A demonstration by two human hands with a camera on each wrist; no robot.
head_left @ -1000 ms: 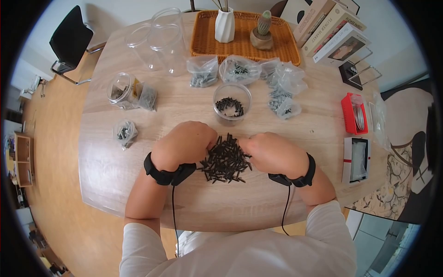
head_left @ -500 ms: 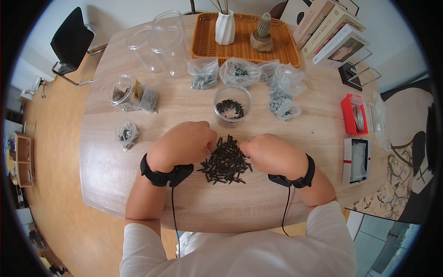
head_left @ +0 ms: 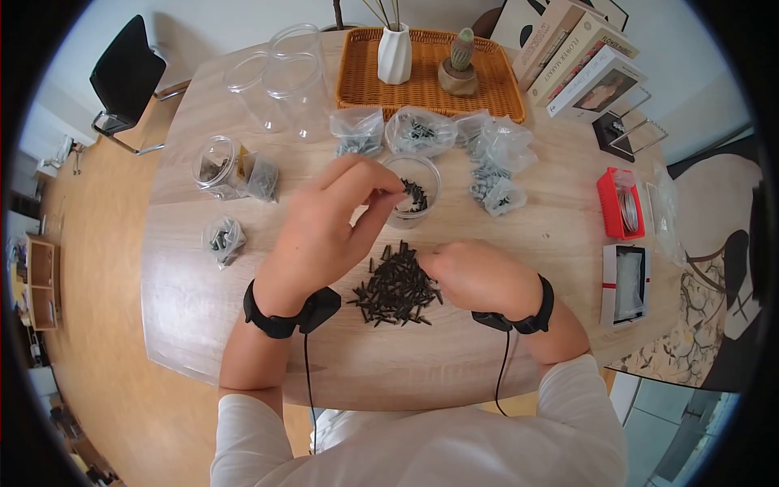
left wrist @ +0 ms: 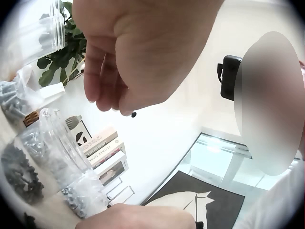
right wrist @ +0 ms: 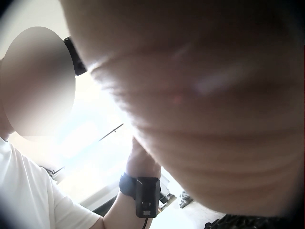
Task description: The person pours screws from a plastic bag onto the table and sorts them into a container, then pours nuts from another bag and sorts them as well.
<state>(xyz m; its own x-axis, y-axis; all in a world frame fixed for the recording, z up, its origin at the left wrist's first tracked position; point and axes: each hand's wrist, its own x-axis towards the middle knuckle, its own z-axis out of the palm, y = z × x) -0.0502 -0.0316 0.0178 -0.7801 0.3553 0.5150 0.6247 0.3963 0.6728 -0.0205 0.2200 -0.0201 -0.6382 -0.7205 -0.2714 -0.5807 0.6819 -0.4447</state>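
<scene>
A pile of small black screws (head_left: 395, 288) lies on the table in front of the person. My left hand (head_left: 320, 223) is raised ahead of it, fingertips pinched together at the left side of a round clear plastic tub (head_left: 439, 185). A small dark tip (left wrist: 134, 114) shows right at those fingertips in the left wrist view, like the end of a screw. More black screws (head_left: 417, 195) lie inside the tub. My right hand (head_left: 479, 276) rests at the pile's right edge with fingers bent downward; its fingertips are hidden, so I cannot tell what they hold.
Bags of grey hardware (head_left: 423, 130) stand behind the tub, with a wicker tray (head_left: 357, 73) beyond. Tall clear jars (head_left: 296, 97), a filled jar (head_left: 215, 166) and a small bag (head_left: 223, 238) are left. A red basket (head_left: 610, 213) and white box (head_left: 625, 284) stand right.
My left hand has risen from the pile's left edge and moved forward to the clear tub. The right hand has stayed nearly in place by the pile.
</scene>
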